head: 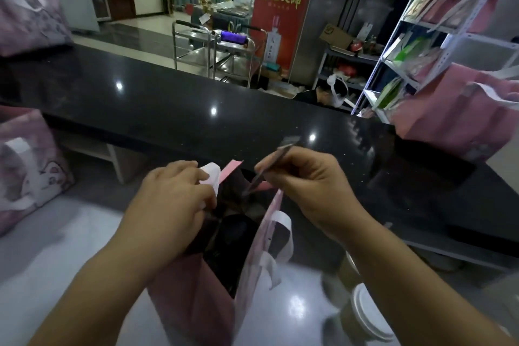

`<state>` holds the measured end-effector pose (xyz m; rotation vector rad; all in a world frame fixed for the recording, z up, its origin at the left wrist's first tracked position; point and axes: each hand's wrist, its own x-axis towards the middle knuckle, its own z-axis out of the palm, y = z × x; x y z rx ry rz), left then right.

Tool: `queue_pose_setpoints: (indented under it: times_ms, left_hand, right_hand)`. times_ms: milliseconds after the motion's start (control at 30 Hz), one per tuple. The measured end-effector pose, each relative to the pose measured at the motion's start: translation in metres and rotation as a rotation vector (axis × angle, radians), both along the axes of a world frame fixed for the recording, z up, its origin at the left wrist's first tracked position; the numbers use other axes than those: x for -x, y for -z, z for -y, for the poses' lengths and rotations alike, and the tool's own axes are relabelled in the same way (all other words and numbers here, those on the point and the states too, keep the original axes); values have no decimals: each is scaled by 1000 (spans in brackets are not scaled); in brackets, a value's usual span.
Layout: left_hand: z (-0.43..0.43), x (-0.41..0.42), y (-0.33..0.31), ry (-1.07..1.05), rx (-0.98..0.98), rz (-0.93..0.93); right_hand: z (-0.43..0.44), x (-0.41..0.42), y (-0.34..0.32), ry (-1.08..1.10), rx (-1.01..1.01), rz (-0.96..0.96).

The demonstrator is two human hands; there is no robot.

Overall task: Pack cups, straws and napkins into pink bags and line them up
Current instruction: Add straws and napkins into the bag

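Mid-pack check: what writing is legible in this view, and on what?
"茶酒大師": gold, on the red banner.
Smaller line beneath it: too small to read.
Brand mark on the steel fridge: blurred.
Marking on the cardboard box: unreadable.
On the pink bag: no text visible.

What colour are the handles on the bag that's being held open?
White handles on the pink bag; they show best in the head view.
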<state>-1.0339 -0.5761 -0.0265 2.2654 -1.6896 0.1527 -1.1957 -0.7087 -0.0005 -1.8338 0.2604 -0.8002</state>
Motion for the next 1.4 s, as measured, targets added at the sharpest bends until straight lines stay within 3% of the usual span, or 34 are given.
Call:
queue_pose_setpoints:
  times_ms: [100,233,300,400,533,733,967,1133,1233,1400]
  left_hand:
    - [-8,-24,6,7,-13,-2]
    - [-13,-45,12,24,9,-52]
    - [-15,-50,15,50,1,-72]
    - [-19,-55,16,127,21,-52]
    - [-25,-62,17,280,-51,-45]
    - [-26,-68,29,386,-136,-75]
    - [-22,-60,25,376,-115,-109]
    - [-13,-39,7,262,-33,-82]
    - [-5,-21,-1,150,44,63]
    - [7,11,-6,-57,7,179]
  right_hand:
    - [-6,-30,10,-100,57,-272]
    - [-1,-62,26,-121,584,-787]
    - [-5,-78,31,-203,738,-1001]
    - [-15,-102,39,-230,739,-1273]
    - [-21,-119,48,-197,716,-1469]
    - [-23,-120,66,-241,792,-1478]
    - [-7,-85,53,-45,891,-1084]
    - [1,-40,42,168,804,-747]
    - [2,-8,44,280,703,-601]
    - [4,52,54,381,564,-566]
